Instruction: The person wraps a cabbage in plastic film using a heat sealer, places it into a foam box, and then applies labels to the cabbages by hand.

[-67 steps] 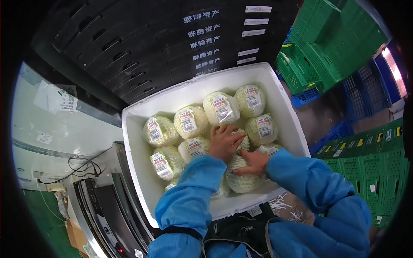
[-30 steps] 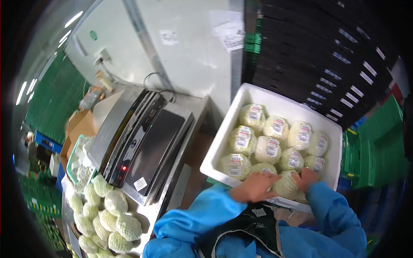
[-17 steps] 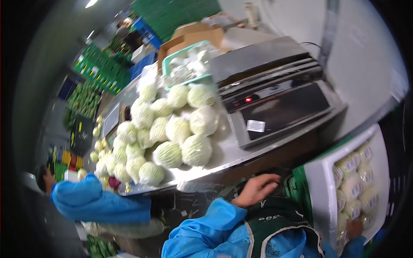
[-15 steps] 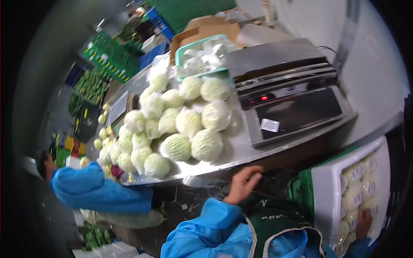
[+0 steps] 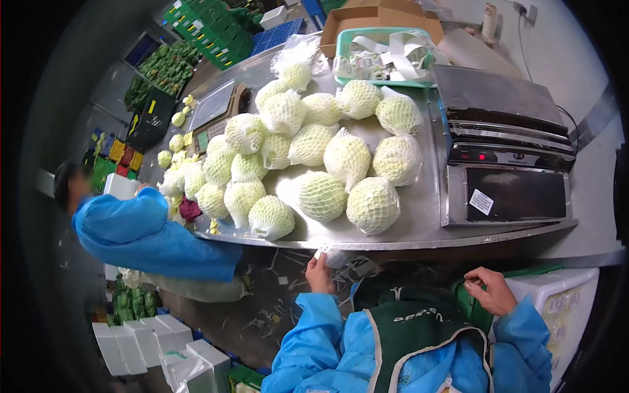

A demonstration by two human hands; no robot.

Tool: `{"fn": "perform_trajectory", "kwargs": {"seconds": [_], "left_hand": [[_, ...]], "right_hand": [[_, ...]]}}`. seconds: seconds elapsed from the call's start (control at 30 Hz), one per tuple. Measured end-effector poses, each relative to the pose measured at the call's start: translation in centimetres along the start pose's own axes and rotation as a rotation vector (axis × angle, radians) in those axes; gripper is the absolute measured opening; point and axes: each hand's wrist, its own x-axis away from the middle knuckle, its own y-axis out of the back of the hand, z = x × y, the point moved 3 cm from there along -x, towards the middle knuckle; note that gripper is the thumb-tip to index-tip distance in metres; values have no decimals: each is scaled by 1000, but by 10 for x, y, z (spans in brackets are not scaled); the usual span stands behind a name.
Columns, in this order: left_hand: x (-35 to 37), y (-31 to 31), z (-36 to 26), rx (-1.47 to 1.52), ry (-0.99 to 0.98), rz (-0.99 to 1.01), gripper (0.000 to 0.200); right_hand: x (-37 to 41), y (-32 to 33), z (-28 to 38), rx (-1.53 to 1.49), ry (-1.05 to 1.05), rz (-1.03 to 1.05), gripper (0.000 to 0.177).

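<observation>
My left hand (image 5: 320, 272) is at the front edge of the metal table (image 5: 419, 230), its fingers pinched on a piece of clear plastic (image 5: 334, 257). To the right, my right hand (image 5: 491, 291) is raised beside the white foam box (image 5: 576, 295), its fingers curled and apart, with nothing visible in them. Round pale-green vegetables in white foam nets cover the middle of the table; the nearest to my left hand are one netted vegetable (image 5: 321, 196) and another (image 5: 373, 205). A wrapping machine (image 5: 514, 193) with a red light stands at the right.
A teal basket (image 5: 341, 49) of label strips sits at the back, before a cardboard box (image 5: 380, 14). A co-worker in blue (image 5: 157, 236) bends at the left. A weighing scale (image 5: 216, 105), green crates (image 5: 209, 33) and white foam boxes (image 5: 141, 344) are also in view.
My right hand has left the packed vegetables in the foam box and moved up and left. My left hand has shifted left to the table edge. The camera view has turned.
</observation>
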Motion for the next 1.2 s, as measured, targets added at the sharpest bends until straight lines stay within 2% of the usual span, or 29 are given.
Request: {"fn": "perform_trajectory", "kwargs": {"seconds": [0.07, 0.13, 0.17, 0.2, 0.27, 0.33, 0.47, 0.5, 0.57, 0.6, 0.67, 0.7, 0.73, 0.8, 0.83, 0.9, 0.93, 0.97, 1.03, 1.13, 1.17, 1.2], "left_hand": [[-12, -3, 2, 50, 43, 36, 27], [-4, -8, -9, 97, 4, 61, 20], [16, -20, -23, 15, -9, 110, 13], [29, -25, -25, -65, -116, 248, 9], [100, -62, -49, -255, -206, 442, 8], [145, -94, -48, -253, -128, 656, 9], [209, -156, -18, -350, -52, 1060, 15], [223, -168, -9, -364, -20, 1136, 15], [249, -184, 9, -535, -110, 1251, 16], [255, -186, 23, -584, -156, 1339, 24], [289, -194, 37, -517, 24, 1378, 38], [313, -195, 38, -475, 233, 1410, 55], [314, -192, 47, -367, 439, 1483, 59], [335, -190, 68, -420, 758, 1404, 54], [336, -187, 82, -573, 775, 1489, 44], [354, -185, 102, -753, 577, 1773, 28], [361, -184, 112, -793, 467, 1908, 22], [370, -183, 122, -805, 482, 1930, 22], [390, -185, 136, -824, 331, 1995, 14], [417, -186, 149, -762, 257, 2031, 15], [430, -185, 150, -851, 298, 1932, 14], [433, -184, 152, -860, 304, 1935, 14]], "right_hand": [[-1, 2, -3, 24, -5, -37, 25], [2, 1, -7, 11, -36, -93, 24], [5, -1, -8, -41, -30, -110, 24], [7, -3, -8, -92, -20, -123, 23], [10, -12, -12, -133, -110, -118, 22], [12, -23, -22, -513, -51, -102, 26], [28, -12, 5, -818, 36, -66, 35], [36, -13, 2, -825, 81, -111, 34], [60, -12, -10, -754, 111, -243, 27], [79, -5, -11, -666, 106, -392, 18], [113, -7, -27, -654, 124, -556, 13], [131, -8, -33, -600, 134, -654, 12], [149, -9, -37, -542, 142, -742, 10], [183, -12, -49, -578, 97, -851, 9], [199, -15, -57, -530, 109, -924, 9], [230, -20, -69, -483, 100, -1028, 8], [244, -21, -68, -292, 140, -1129, 9], [258, -21, -66, -98, 180, -1213, 12], [291, -20, -56, -49, 217, -1290, 14], [356, -11, -42, 6, 351, -1451, 18], [391, -11, -44, -187, 228, -1433, 16], [416, 4, -41, -2, -63, -1563, 13]]}}
